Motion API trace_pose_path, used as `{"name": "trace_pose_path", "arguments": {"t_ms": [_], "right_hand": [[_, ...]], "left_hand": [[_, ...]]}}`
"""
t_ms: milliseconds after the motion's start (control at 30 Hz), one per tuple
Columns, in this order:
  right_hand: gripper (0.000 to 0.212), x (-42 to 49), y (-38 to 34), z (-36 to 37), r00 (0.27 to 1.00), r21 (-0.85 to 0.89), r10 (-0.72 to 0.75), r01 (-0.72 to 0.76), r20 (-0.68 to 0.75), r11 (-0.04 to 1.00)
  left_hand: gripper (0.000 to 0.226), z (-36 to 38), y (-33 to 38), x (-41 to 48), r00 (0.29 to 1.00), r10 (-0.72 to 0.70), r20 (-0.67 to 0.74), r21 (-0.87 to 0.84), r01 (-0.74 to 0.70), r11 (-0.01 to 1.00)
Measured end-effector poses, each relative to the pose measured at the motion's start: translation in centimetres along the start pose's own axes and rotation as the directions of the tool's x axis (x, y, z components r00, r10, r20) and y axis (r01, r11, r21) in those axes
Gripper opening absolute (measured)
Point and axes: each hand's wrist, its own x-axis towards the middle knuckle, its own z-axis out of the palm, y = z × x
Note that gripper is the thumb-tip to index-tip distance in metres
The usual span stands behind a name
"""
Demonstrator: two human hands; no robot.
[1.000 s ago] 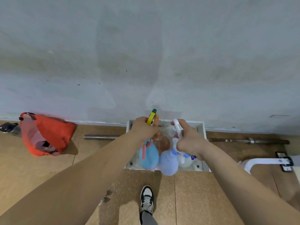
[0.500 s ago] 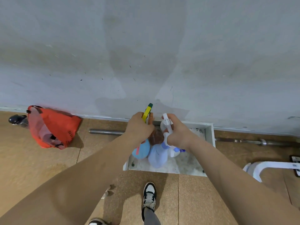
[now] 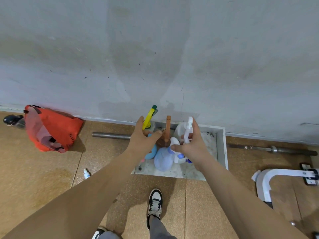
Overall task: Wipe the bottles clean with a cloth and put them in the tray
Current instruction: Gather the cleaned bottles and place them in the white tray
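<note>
- Two hands hover over the tray [image 3: 221,147], which sits on the floor against the wall. A cluster of bottles stands upright in its left half.
- At the tray's far-left corner the left hand [image 3: 143,141] spreads thumb and forefinger wide in a V. The yellow sprayer [image 3: 149,116] rises in that V on the wall side of the hand. I cannot tell whether the hand touches it.
- Over the tray's middle the right hand [image 3: 194,144] lays its forefinger straight along the white sprayer [image 3: 189,125]. One fingertip curls round the neck and the thumb points left, so I judge it holds that bottle.
- Between the two hands the brown bottle [image 3: 167,128] stands untouched. The blue bottle [image 3: 151,152] and lilac bottle [image 3: 163,159] sit nearer the tray's front edge, below the wrists.
- Left of the tray's front-left corner a small bottle [image 3: 86,173] lies on the floor, well apart from both hands. Its long axis runs roughly toward the wall.
- That small bottle lies just beside the left forearm, so the left hand is the nearer one. Reaching it means coming back from the wall and out to the left of the tray.
- No cloth shows anywhere.
</note>
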Motion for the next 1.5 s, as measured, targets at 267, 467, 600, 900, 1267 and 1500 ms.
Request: {"name": "trace_pose_path", "arguments": {"t_ms": [267,467,600,900,1267,1500], "right_hand": [[0.094,-0.9,2.3,-0.3,0.977,-0.003,0.088,-0.090,-0.194,0.996],[0.082,-3.1,2.1,0.0,0.947,-0.255,-0.032,-0.054,-0.320,0.965],[0.045,-6.2,0.5,0.8,0.886,-0.415,-0.268,0.097,-0.378,0.905],[0.008,-12.2,-2.9,14.0,0.848,-0.451,-0.525,0.498,0.075,0.741],[0.017,-15.7,7.3,38.3,0.916,-0.589,0.004,0.255,0.401,0.767],[0.017,-10.6,19.7,49.1,0.905,-0.654,0.278,0.001,0.322,0.756]], "left_hand": [[0.079,-0.8,-0.8,-2.2,0.999,0.024,0.026,0.043,-0.025,0.999],[0.043,-2.0,-2.3,-3.7,0.999,0.019,-0.027,0.119,-0.016,0.993],[0.027,-3.2,-2.3,-5.1,0.999,0.004,-0.051,0.089,0.000,0.996],[0.016,-11.1,-5.4,-9.5,0.998,0.014,-0.068,0.032,-0.012,0.999],[0.013,-33.3,-27.0,-15.4,0.927,-0.323,-0.191,-0.101,0.309,0.946],[0.018,-40.4,-43.5,-14.5,0.893,-0.425,-0.145,0.046,0.435,0.899]]}}
